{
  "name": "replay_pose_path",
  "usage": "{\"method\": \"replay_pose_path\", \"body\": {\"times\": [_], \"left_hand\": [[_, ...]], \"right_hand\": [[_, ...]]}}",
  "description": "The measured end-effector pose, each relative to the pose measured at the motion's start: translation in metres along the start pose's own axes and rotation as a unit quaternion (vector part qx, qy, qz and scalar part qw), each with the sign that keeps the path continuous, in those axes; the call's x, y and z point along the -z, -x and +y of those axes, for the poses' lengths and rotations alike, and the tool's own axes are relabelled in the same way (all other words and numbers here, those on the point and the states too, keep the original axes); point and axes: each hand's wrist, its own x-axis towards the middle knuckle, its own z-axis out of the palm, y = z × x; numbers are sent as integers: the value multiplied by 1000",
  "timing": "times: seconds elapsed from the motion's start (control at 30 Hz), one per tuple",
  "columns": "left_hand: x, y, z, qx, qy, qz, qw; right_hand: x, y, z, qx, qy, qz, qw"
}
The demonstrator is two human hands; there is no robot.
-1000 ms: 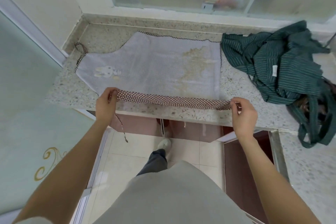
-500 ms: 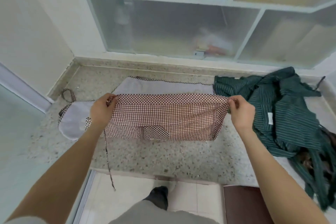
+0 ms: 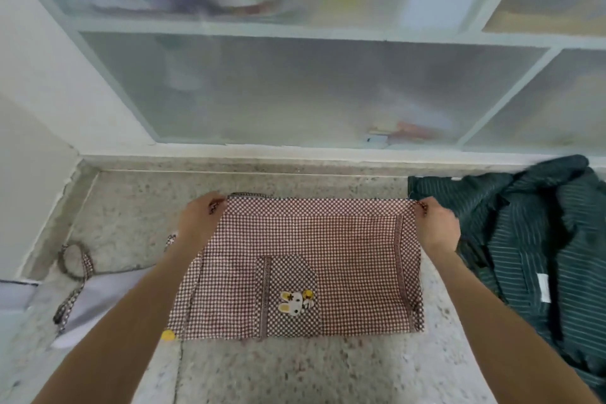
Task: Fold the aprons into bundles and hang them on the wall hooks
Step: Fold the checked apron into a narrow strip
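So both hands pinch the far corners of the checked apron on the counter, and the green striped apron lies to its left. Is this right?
Not quite. In the head view the green striped apron lies to the right of the checked apron, not the left. The rest holds: the left hand and right hand pinch its far corners on the counter.

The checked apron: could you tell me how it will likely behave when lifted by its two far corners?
The checked apron is probably floppy: it lies flat, folded over. Its strap trails loose, so it would likely dangle. It looks thin, so probably light.
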Motion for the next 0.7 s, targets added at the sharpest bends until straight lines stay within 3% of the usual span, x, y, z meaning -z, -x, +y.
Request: {"method": "replay_pose_path", "body": {"times": [0.23,0.5,0.7], "left_hand": [[-52,-42,-5,17,-47,-57,997],[-67,-52,-21,-5,-29,-1,1000],[-73,-55,-21,-16,-64,-5,998]], "right_hand": [[-43,-48,1,-55,67,-91,992],[-61,-48,4,-53,118,-71,989],[-59,-53,-2,-36,166,-83,982]]}}
